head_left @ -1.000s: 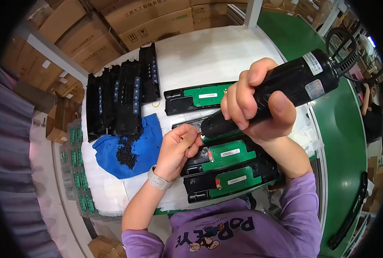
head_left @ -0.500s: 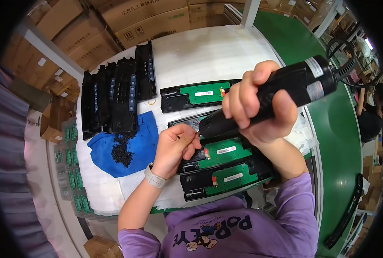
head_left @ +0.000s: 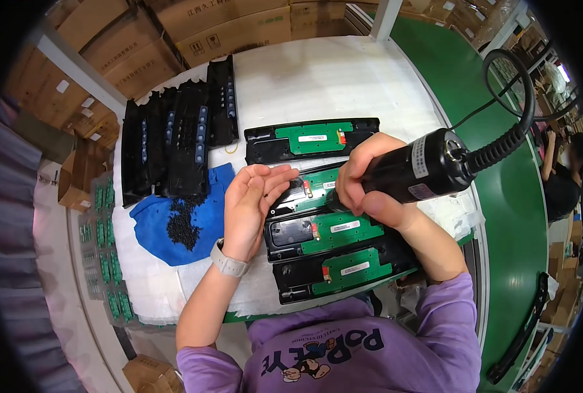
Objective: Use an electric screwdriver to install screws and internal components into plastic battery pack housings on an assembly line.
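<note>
My right hand (head_left: 370, 177) is wrapped around a black electric screwdriver (head_left: 417, 169), its cable end toward the right. The screwdriver's tip points down at a green circuit board (head_left: 318, 186) in one of several black plastic housings (head_left: 285, 204); the hand hides where the tip meets it. Beside that housing's left end, my left hand (head_left: 247, 206) is turned partly palm up, its fingers loosely extended and slightly bent. Nothing shows between those fingers, though the inside of the palm is partly hidden. A blue cloth (head_left: 149, 229) with a pile of small black screws (head_left: 185, 229) lies to its left.
More black housings with blue button strips (head_left: 200, 141) stand together at the back left. Trays of green circuit boards (head_left: 108, 262) are beside the white-covered table (head_left: 291, 78). Cardboard boxes (head_left: 239, 33) line the back. A coiled cable (head_left: 501, 147) hangs at right, over a green surface (head_left: 435, 59).
The screwdriver has swung from near my left fingertips down over the second housing's board, its body more tilted. My left hand has drawn back and its pinch has opened.
</note>
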Demonstrator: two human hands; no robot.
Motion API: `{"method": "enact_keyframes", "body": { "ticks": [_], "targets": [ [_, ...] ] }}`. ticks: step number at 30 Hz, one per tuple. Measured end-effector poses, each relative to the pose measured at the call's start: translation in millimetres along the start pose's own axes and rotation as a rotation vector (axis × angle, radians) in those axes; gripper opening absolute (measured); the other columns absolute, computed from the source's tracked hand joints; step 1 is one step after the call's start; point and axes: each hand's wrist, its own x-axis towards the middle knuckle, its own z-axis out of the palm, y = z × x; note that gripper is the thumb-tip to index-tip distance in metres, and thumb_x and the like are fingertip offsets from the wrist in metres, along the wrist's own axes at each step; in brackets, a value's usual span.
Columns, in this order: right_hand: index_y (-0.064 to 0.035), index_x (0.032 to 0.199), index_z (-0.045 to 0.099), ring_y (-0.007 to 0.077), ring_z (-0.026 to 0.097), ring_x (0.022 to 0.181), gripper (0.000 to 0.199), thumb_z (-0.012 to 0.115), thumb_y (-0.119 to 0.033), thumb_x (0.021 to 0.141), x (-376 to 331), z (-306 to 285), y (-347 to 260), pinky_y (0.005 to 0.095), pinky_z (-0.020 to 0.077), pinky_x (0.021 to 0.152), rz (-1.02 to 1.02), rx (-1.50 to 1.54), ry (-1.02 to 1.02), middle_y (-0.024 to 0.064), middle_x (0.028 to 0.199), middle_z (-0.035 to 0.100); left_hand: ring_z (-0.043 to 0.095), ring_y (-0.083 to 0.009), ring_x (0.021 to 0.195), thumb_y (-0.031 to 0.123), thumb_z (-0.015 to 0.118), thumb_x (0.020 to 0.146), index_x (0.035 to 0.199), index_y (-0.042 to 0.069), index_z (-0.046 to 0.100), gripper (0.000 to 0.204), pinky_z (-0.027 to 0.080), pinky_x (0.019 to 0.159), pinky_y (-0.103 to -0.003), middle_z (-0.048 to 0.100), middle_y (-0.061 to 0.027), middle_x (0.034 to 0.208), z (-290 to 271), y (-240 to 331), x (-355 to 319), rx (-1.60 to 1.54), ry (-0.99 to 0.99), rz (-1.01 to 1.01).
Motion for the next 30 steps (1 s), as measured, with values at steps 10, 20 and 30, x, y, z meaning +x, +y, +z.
{"method": "enact_keyframes", "body": {
  "ticks": [10,20,30],
  "targets": [
    [-0.0034,0.073,0.053,0.0100,0.052,0.052,0.020,0.071,-0.005,0.064,13.9,8.1,-4.6,0.0216,0.0411,0.048,-0.138,-0.549,-0.256,0.0034,0.060,0.056,0.043,-0.0087,0.047,0.025,0.036,0.098,0.094,0.003,0.046,0.024,0.034,0.046,-0.020,0.056,-0.0090,0.067,-5.3,-4.8,3.3,0.106,0.000,-0.089],
    [-0.0038,0.081,0.053,0.0089,0.052,0.060,0.024,0.068,-0.001,0.062,5.1,3.4,0.2,0.0221,0.0434,0.055,-0.035,-0.209,-0.056,0.0030,0.071,0.055,0.026,-0.0049,0.043,0.015,0.041,0.094,0.093,0.006,0.046,0.011,0.021,0.040,-0.020,0.037,0.0008,0.055,-9.1,5.2,3.5,-0.072,-0.100,-0.156],
    [-0.0042,0.100,0.044,0.0135,0.045,0.043,0.032,0.051,-0.031,0.084,13.3,-15.7,-28.6,0.0303,0.0405,0.047,-0.349,0.326,-0.031,0.0034,0.061,0.048,0.039,-0.0044,0.043,0.007,0.054,0.089,0.089,0.002,0.053,0.006,0.031,0.042,-0.017,0.063,-0.0129,0.076,14.0,9.3,-15.7,0.071,-0.334,-0.284]
  ]
}}
